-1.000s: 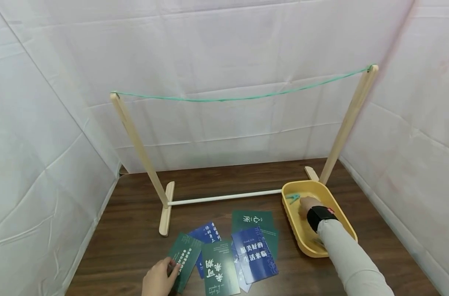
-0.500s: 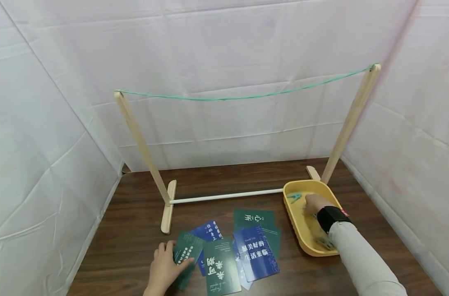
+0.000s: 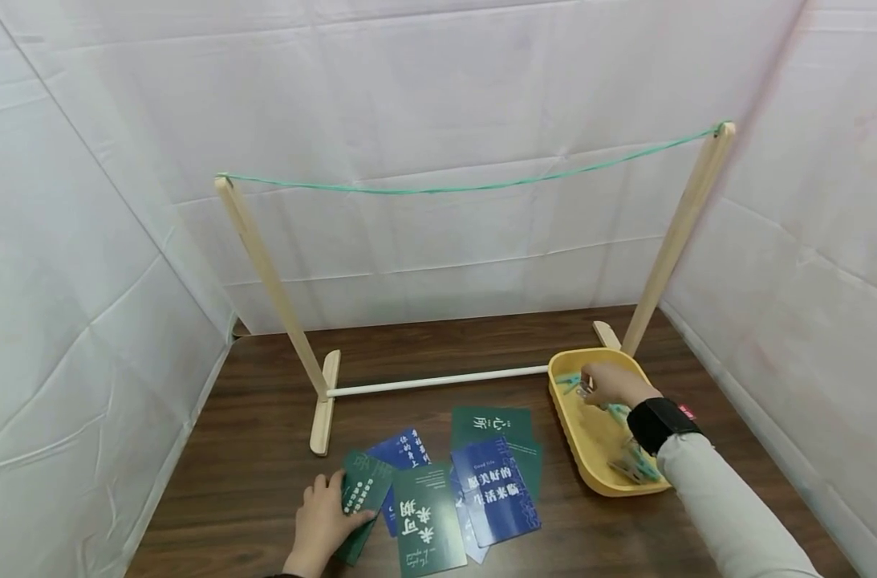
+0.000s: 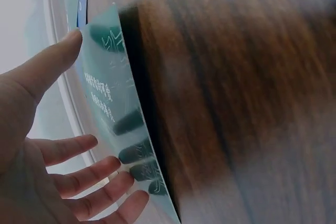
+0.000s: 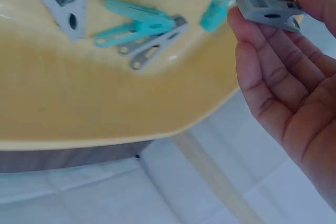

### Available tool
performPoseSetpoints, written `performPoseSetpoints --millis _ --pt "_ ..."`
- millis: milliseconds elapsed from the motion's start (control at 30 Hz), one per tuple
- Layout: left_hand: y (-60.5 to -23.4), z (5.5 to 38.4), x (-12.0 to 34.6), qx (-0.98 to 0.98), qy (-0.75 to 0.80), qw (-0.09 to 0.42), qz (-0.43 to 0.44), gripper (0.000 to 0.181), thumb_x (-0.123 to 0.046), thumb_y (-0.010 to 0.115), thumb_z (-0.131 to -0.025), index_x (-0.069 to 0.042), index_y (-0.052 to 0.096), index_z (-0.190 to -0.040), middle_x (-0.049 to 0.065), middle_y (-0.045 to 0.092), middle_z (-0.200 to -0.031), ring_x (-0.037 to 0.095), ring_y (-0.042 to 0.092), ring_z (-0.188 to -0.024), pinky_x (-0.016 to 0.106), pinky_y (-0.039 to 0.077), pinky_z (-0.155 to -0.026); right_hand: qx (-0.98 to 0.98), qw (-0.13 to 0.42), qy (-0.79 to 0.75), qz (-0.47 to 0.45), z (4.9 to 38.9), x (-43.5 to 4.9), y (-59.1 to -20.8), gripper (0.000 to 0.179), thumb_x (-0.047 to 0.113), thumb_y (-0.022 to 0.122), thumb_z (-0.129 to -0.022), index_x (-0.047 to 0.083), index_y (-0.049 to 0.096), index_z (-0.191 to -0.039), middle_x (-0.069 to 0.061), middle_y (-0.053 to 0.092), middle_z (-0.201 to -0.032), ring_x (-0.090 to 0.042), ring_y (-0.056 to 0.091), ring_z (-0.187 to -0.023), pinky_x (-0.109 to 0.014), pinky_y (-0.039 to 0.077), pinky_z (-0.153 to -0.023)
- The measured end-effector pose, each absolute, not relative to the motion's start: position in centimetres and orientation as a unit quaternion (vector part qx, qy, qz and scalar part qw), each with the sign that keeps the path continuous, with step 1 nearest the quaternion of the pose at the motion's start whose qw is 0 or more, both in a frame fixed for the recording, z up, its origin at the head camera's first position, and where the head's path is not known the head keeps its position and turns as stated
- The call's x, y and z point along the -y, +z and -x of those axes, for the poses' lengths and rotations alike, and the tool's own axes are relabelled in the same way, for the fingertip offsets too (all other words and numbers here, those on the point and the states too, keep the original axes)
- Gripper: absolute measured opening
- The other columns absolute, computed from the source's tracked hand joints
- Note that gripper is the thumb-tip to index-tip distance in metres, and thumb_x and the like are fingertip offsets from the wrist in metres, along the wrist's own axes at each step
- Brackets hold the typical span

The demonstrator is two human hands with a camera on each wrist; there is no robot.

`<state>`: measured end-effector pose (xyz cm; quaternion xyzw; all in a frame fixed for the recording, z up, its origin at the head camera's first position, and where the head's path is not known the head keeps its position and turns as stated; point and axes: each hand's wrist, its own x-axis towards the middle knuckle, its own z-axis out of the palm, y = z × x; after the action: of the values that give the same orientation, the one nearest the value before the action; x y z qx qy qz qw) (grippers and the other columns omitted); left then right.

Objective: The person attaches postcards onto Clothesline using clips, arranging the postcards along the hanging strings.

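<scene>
My left hand (image 3: 321, 518) lies over the left side of a dark green card (image 3: 366, 486), fingers and thumb spread. In the left wrist view the fingertips meet or hover just off the glossy card (image 4: 107, 95); which of the two is hard to tell. Over the yellow basket (image 3: 574, 437), my right hand (image 3: 615, 384) pinches a grey clothespin (image 5: 269, 6) between thumb and fingers. More clothespins, teal and grey, lie in the basket, among them a teal clothespin (image 5: 137, 17) and a larger grey clothespin (image 5: 65, 3).
Right of the left hand, another green card (image 3: 429, 522) and a blue card (image 3: 496, 494) overlap other cards. Behind them stands a wooden frame with a left post (image 3: 272, 277), a right post (image 3: 680, 241), a green cord (image 3: 424, 191) and a white bottom bar (image 3: 438, 381).
My left hand has shifted from the card's near left edge up across it, fingers spreading. My right hand has risen slightly in the basket, and a clothespin now shows in its fingers.
</scene>
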<state>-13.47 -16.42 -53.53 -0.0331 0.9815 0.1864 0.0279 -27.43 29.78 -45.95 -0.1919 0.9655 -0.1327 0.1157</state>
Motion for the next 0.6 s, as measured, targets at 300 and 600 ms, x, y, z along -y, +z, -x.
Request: performPoseSetpoints --millis 300,600 --pt "-53.6 13.0 16.5 -0.984 0.171 0.031 0.034 0.084 -0.037 0.086 -0.061 0.004 0.053 -0.126 0.025 0.051 -0.102 0.038 0.052 -0.086 0.050 0.048 -0.059 -0.947 0.132 -0.156 0.247 26.2 -26.4 -43.9 0.017 0.011 0.069 -0.083 0.005 0.058 -0.094 0.001 0.057 -0.071 -0.007 0.050 -0.057 -0.023 0.040 -0.055" --pt "-52.9 12.9 16.4 -0.983 0.174 0.035 0.051 0.099 -0.036 0.087 -0.059 0.005 0.042 -0.137 0.026 0.051 -0.093 0.038 0.050 -0.083 0.051 0.045 -0.062 -0.893 0.181 -0.199 0.361 23.4 -20.3 -42.6 0.026 0.019 0.065 -0.089 0.006 0.059 -0.111 0.007 0.049 -0.073 -0.002 0.041 -0.062 -0.020 0.036 -0.059"
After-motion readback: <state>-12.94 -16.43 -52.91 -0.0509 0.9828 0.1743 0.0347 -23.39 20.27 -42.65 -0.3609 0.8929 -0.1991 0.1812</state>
